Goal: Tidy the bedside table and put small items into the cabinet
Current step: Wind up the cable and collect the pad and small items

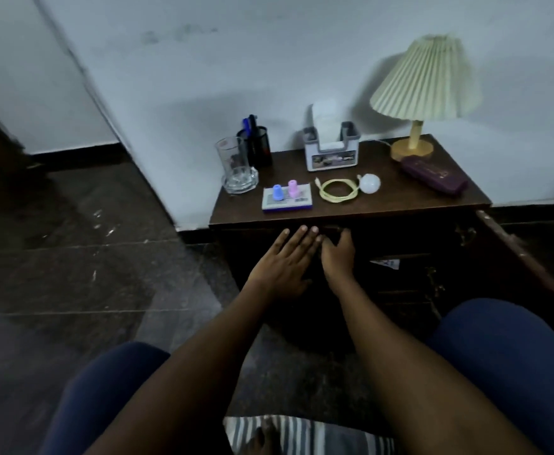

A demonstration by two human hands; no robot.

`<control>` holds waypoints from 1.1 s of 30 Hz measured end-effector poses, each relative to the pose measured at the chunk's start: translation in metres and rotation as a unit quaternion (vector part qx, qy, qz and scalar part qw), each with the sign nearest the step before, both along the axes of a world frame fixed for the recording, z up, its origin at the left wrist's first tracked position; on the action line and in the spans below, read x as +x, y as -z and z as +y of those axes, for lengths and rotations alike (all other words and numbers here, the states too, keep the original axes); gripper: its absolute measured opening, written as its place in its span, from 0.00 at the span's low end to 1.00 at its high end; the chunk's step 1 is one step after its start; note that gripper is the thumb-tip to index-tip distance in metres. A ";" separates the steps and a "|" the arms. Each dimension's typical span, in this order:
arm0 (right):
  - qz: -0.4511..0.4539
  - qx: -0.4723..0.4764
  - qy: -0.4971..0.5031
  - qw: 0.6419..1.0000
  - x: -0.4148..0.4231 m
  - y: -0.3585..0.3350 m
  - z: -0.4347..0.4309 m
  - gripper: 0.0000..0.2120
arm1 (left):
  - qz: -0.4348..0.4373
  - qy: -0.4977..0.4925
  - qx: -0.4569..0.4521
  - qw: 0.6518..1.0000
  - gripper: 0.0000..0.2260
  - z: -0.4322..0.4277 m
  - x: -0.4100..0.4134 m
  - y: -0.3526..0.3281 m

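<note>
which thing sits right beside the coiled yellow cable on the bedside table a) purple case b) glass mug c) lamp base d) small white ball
d: the small white ball sits at the right end of the yellow cable; the purple case lies farther right.

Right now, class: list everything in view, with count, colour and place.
Wooden bedside table: one, dark brown, by wall
Glass mug: one, clear, back left
Pen holder: one, black, behind mug
Tissue box: one, grey, back middle
Pleated lamp: one, cream, back right
Oblong case: one, purple, before lamp
Coiled cable: one, yellow, front middle
Round ball: one, white, beside cable
Flat box: one, white, front left
Left hand: one, open, below table edge
Right hand: one, beside it
</note>
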State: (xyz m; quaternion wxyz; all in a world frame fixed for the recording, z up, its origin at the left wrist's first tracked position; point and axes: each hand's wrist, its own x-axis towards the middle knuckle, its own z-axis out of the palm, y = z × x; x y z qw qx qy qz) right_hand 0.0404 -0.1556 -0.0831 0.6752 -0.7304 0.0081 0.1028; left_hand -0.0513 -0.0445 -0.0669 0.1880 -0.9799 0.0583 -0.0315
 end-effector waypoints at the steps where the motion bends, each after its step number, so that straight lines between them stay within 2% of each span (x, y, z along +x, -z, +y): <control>1: -0.032 -0.078 0.010 0.996 -0.008 0.006 -0.004 0.18 | -0.003 0.002 -0.010 1.000 0.39 -0.002 -0.003 -0.003; 3: -0.106 -0.141 0.009 0.984 -0.032 0.022 -0.014 0.16 | 0.011 0.020 -0.015 1.000 0.39 -0.005 -0.009 -0.006; 5: -0.187 -0.130 -0.003 0.974 -0.050 0.036 -0.027 0.13 | 0.052 0.046 -0.038 0.997 0.38 -0.004 -0.017 -0.012; 7: -0.222 -0.122 -0.031 0.967 -0.057 0.043 -0.037 0.12 | 0.091 0.044 -0.124 0.987 0.35 -0.004 -0.023 -0.024; 9: -0.233 -0.131 -0.059 0.962 -0.065 0.044 -0.039 0.14 | 0.118 -0.006 -0.257 0.959 0.32 -0.009 -0.024 -0.039; 11: -0.267 -0.133 -0.074 0.952 -0.085 0.048 -0.037 0.15 | 0.143 -0.064 -0.314 0.937 0.28 -0.014 -0.024 -0.049; 13: -0.308 -0.114 -0.109 0.938 -0.109 0.054 -0.033 0.14 | 0.172 -0.106 -0.273 0.941 0.26 -0.016 -0.029 -0.052; 15: -0.306 -0.092 -0.163 0.934 -0.126 0.058 -0.026 0.17 | 0.203 -0.132 -0.203 0.949 0.26 -0.014 -0.040 -0.052; 18: -0.275 -0.021 -0.177 0.945 -0.151 0.062 -0.008 0.19 | 0.235 -0.144 -0.068 0.959 0.32 -0.010 -0.056 -0.047; 20: -0.244 0.057 -0.124 0.960 -0.174 0.063 0.006 0.21 | 0.222 -0.181 -0.071 0.955 0.36 -0.007 -0.060 -0.042; 22: -0.216 0.083 -0.125 0.965 -0.189 0.061 0.018 0.19 | 0.219 -0.215 -0.063 0.950 0.33 -0.001 -0.063 -0.036; 23: -0.225 0.048 -0.155 0.961 -0.196 0.062 0.022 0.16 | 0.225 -0.225 -0.041 0.947 0.34 0.004 -0.067 -0.034; 25: -0.263 -0.068 -0.259 0.927 -0.210 0.061 0.028 0.22 | 0.246 -0.244 0.010 0.938 0.38 0.016 -0.081 -0.031; 26: -0.252 -0.112 -0.323 0.905 -0.221 0.055 0.034 0.25 | 0.250 -0.254 0.030 0.934 0.40 0.023 -0.089 -0.030; 27: -0.224 -0.133 -0.372 0.891 -0.231 0.051 0.043 0.24 | 0.249 -0.260 0.044 0.932 0.43 0.030 -0.098 -0.030; 29: -0.165 -0.128 -0.411 0.887 -0.254 0.051 0.060 0.22 | 0.247 -0.262 0.074 0.930 0.45 0.040 -0.114 -0.029; 32: -0.204 -0.242 -0.486 0.815 -0.266 0.050 0.083 0.20 | 0.242 -0.259 0.117 0.928 0.45 0.046 -0.131 -0.028; 33: -0.191 -0.200 -0.498 0.822 -0.263 0.050 0.084 0.20 | 0.241 -0.261 0.127 0.926 0.45 0.048 -0.136 -0.028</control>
